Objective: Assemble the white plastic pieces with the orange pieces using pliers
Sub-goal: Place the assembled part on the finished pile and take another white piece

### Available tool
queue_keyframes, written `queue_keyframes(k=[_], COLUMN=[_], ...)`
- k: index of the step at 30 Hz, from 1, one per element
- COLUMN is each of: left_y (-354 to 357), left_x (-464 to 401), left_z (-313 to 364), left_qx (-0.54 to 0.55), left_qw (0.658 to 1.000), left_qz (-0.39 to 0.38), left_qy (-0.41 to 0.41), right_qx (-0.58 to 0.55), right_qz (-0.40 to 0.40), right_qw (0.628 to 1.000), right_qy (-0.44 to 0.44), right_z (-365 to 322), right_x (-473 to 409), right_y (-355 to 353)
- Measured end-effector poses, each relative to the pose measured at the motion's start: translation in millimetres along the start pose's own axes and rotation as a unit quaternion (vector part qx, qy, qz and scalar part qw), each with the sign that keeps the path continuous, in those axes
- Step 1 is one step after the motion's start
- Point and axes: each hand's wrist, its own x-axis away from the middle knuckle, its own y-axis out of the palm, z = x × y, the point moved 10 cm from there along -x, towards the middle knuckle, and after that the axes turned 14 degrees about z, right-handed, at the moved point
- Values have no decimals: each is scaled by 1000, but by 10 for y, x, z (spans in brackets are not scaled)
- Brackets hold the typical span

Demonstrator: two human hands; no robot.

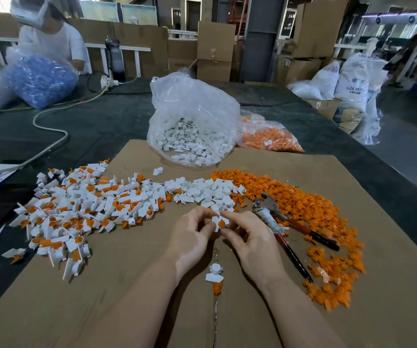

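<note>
Between the fingers (208, 228) of both hands, white-and-orange piece (219, 223).

Your view is evenly lit and fairly dim, with soft daylight coming from the bright window (0, 2) at the far upper left, which is blown out. Your forearms cast only faint, soft shadows on the cardboard sheet (127, 285). The wide lens bends the edges, and the far corners look smeared and soft.

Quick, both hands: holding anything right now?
Left hand: pinching the white-and-orange piece.
Right hand: pinching the same piece; pliers lie untouched.
</note>
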Motion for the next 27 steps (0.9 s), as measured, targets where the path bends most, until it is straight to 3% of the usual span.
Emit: queue_keyframes(k=[17,27], left_y=[-12,-9], left_x=[23,28], left_z=[23,62], left_qx=[3,67], left_qw=[1000,998], left_qz=[-1,-11], left_qy=[-11,-12], right_qx=[22,-13], right_qz=[3,26], right_qw=[1000,1000], right_qy=[-12,5], right_z=[-8,32], right_x=[-6,-15], right_y=[6,-38])
